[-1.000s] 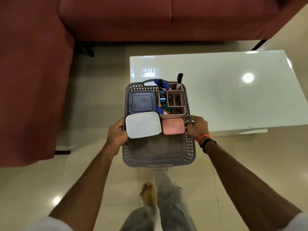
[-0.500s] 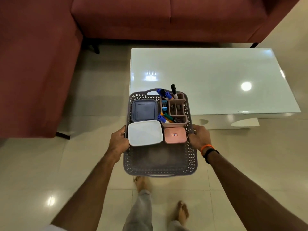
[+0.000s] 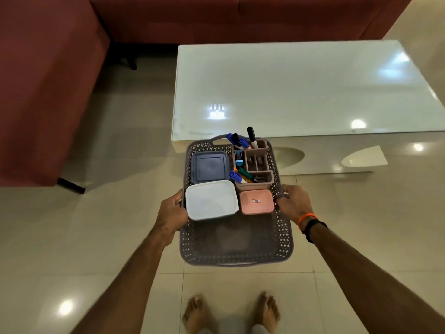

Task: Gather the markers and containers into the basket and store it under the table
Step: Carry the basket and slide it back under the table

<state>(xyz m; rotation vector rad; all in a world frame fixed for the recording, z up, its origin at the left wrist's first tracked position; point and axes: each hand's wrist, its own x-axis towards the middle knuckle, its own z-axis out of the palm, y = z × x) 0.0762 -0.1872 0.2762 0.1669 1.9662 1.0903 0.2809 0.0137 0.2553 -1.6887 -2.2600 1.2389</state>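
A: Between your hands hangs the basket (image 3: 237, 239), short of the table (image 3: 301, 92), long axis aimed at its near edge.

B: What grips it?

A: Your left hand (image 3: 171, 214) and right hand (image 3: 294, 204) each clasp a side rim, equally close. Containers and markers (image 3: 240, 175) sit at the table end.

B: So?

A: Probably lower it and slide it straight under.

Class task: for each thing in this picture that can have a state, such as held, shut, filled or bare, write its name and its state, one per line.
Basket: held off the floor, loaded.
Left hand: grips the basket's left rim.
Right hand: grips the right rim.
White box: lid on.
Blue box: lid on.
Pink box: lid on.
Organizer: upright, holding markers.
Table: top bare.
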